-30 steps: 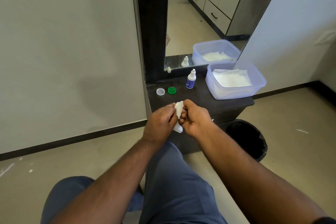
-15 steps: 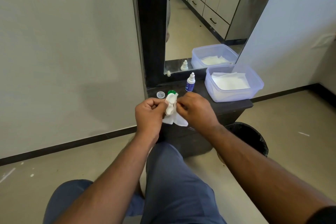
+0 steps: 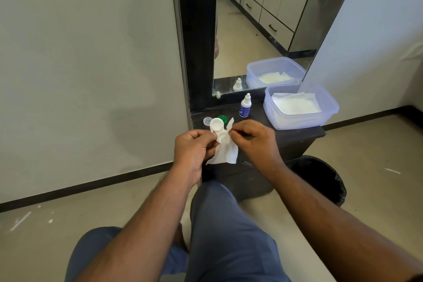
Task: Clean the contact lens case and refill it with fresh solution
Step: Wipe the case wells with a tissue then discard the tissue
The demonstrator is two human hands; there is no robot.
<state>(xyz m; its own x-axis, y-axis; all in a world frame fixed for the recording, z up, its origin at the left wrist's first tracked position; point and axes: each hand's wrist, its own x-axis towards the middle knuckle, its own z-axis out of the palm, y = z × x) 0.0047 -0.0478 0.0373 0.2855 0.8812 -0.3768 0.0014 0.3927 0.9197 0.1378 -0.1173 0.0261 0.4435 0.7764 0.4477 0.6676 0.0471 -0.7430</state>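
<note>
Now unwrapped since a second ago — white lens case [image 3: 218, 129] pinched by left hand [image 3: 194, 149], tissue [image 3: 225, 155] gripped by right hand [image 3: 254, 142], near green cap [image 3: 223, 118] on far shelf [image 3: 295, 135].

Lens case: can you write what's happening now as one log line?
left hand: holds lens case | right hand: pinches tissue | caps: off | solution bottle: untouched

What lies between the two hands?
In the head view, the white lens case and a tissue lie between the left hand and right hand.
</note>
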